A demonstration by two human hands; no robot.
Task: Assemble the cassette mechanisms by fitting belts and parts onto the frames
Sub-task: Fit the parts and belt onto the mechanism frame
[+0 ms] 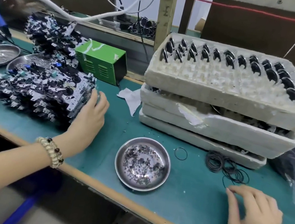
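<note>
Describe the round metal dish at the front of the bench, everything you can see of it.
The dish is a shallow, round, shiny bowl, steel by its look. It sits upright on the green mat near the bench's front edge, between the two hands. Many tiny dark rings lie scattered thinly over its bottom. Nothing else touches it: the left hand rests on the stack of frames, and the right hand is apart to its right.

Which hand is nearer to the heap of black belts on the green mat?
The right. The right hand is just in front of the belts, almost touching the nearest loop. The left hand is far to their left, against the stack of frames.
</note>
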